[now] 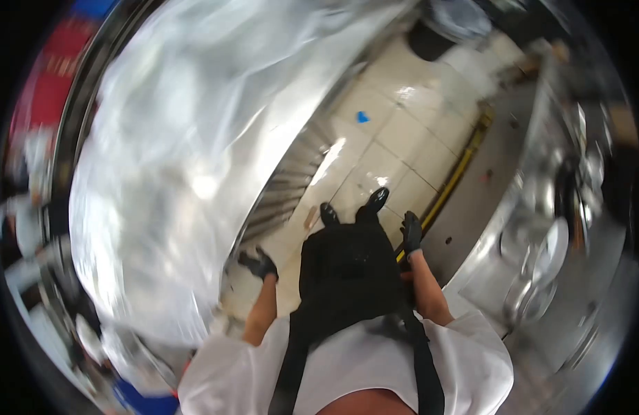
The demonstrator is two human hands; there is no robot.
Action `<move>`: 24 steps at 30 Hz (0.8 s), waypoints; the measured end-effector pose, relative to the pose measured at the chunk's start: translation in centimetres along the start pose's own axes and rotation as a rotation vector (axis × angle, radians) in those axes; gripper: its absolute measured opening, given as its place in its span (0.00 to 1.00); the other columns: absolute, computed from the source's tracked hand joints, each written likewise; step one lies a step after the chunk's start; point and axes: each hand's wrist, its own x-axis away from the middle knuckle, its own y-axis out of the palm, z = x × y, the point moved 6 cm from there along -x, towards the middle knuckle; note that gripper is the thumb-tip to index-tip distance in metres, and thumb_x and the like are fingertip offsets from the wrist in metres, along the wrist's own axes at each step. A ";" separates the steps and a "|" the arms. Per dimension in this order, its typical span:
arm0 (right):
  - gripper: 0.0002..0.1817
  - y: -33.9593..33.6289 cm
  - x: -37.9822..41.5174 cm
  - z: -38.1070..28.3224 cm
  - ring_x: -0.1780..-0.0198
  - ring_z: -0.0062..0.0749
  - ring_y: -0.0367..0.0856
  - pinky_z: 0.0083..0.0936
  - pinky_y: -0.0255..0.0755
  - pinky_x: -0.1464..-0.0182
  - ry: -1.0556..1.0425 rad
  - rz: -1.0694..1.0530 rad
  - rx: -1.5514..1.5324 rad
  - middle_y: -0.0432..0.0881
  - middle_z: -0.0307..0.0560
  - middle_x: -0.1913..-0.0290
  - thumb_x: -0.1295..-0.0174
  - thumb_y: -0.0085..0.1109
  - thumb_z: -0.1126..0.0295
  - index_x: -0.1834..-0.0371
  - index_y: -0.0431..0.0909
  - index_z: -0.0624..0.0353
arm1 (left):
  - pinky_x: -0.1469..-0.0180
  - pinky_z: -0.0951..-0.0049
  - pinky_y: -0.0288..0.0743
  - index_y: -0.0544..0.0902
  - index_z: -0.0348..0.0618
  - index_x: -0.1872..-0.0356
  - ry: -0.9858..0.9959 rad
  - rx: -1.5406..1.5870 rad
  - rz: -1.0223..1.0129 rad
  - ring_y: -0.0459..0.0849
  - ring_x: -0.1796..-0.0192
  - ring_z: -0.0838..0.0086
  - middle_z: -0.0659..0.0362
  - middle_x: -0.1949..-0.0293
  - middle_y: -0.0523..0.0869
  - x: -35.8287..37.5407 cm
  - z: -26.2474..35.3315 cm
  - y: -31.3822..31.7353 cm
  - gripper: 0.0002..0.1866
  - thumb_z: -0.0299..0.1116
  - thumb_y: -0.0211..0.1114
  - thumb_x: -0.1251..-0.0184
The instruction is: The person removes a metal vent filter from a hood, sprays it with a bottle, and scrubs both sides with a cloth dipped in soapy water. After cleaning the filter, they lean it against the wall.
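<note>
Translucent plastic sheeting (pixel 174 138) lies at left, its long axis running forward and rightward. By its inner edge, the left hand (pixel 259 264) has a loose, open, empty grip. The right hand (pixel 411 234) hangs half-open near a yellow strip (pixel 459 169); whether its grip holds anything is unclear. Tiled floor (pixel 389 162) opens ahead, bounded rightward by the steel worktop (pixel 487 277).

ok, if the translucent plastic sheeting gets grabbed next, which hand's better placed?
Left hand, likely: fingers spread, close to the edge of the translucent plastic sheeting. Right hand is farther, beyond the black apron.
</note>
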 end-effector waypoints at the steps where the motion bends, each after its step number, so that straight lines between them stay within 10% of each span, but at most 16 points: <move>1: 0.27 -2.1 1.3 -0.2 0.56 0.29 0.78 0.26 0.74 0.58 -0.124 0.070 0.043 0.80 0.45 0.52 0.32 0.51 0.48 0.40 0.73 0.58 | 0.26 0.57 0.54 0.62 0.30 0.32 0.053 -0.126 0.052 0.61 0.28 0.49 0.39 0.30 0.61 0.3 -2.0 2.1 0.41 0.54 0.60 0.33; 3: 0.26 -6.2 3.6 0.0 0.53 0.30 0.79 0.27 0.74 0.54 -0.341 0.207 0.159 0.80 0.45 0.50 0.30 0.49 0.51 0.38 0.72 0.58 | 0.38 0.59 0.72 0.63 0.30 0.33 -0.034 0.060 -0.168 0.71 0.35 0.51 0.40 0.34 0.67 1.3 0.4 2.6 0.37 0.46 0.63 0.34; 8: 0.24 -11.0 11.5 -9.5 0.44 0.35 0.78 0.29 0.70 0.41 -0.417 0.433 -0.026 0.78 0.52 0.42 0.28 0.50 0.57 0.37 0.70 0.63 | 0.35 0.60 0.68 0.66 0.34 0.33 0.032 0.165 -0.785 0.71 0.34 0.55 0.47 0.33 0.69 1.0 10.2 6.7 0.30 0.41 0.58 0.31; 11: 0.21 -12.5 11.2 -9.3 0.42 0.32 0.78 0.28 0.70 0.40 -0.521 0.410 -0.504 0.76 0.48 0.39 0.30 0.55 0.67 0.37 0.71 0.62 | 0.33 0.60 0.66 0.65 0.34 0.32 0.186 0.072 -0.953 0.71 0.34 0.57 0.49 0.32 0.68 1.7 18.2 8.6 0.29 0.39 0.55 0.29; 12: 0.21 -13.9 12.5 -10.1 0.43 0.30 0.78 0.27 0.71 0.40 -0.315 0.412 -0.419 0.76 0.48 0.38 0.33 0.58 0.73 0.38 0.72 0.62 | 0.33 0.60 0.65 0.65 0.34 0.32 0.247 0.047 -0.979 0.71 0.33 0.58 0.50 0.32 0.68 2.5 21.0 8.9 0.28 0.39 0.54 0.29; 15: 0.20 -19.4 16.3 -11.4 0.46 0.32 0.81 0.29 0.76 0.47 -0.572 0.676 -0.338 0.81 0.49 0.45 0.36 0.62 0.70 0.40 0.75 0.58 | 0.31 0.60 0.63 0.64 0.34 0.31 0.448 0.015 -1.027 0.70 0.32 0.60 0.52 0.31 0.68 5.5 30.2 10.0 0.27 0.37 0.51 0.27; 22: 0.22 -33.1 22.6 -1.8 0.48 0.40 0.82 0.31 0.75 0.46 -0.105 1.139 -0.355 0.80 0.54 0.44 0.33 0.57 0.64 0.38 0.73 0.62 | 0.29 0.60 0.59 0.63 0.32 0.31 1.200 0.101 -0.814 0.70 0.32 0.62 0.54 0.30 0.68 22.0 52.9 10.6 0.25 0.32 0.46 0.26; 23: 0.24 -33.5 23.5 0.3 0.49 0.43 0.82 0.33 0.75 0.47 -0.128 1.300 -0.346 0.80 0.55 0.46 0.33 0.57 0.62 0.38 0.72 0.63 | 0.30 0.61 0.63 0.68 0.32 0.34 1.734 0.063 -0.225 0.71 0.32 0.60 0.49 0.32 0.70 29.7 58.1 4.0 0.23 0.28 0.52 0.28; 24: 0.24 -33.5 23.8 2.8 0.47 0.46 0.80 0.37 0.72 0.44 -0.062 1.409 -0.243 0.80 0.55 0.47 0.35 0.58 0.62 0.39 0.72 0.63 | 0.32 0.59 0.65 0.71 0.31 0.37 1.803 0.288 -0.226 0.72 0.34 0.58 0.46 0.34 0.71 35.5 61.7 0.9 0.21 0.27 0.54 0.28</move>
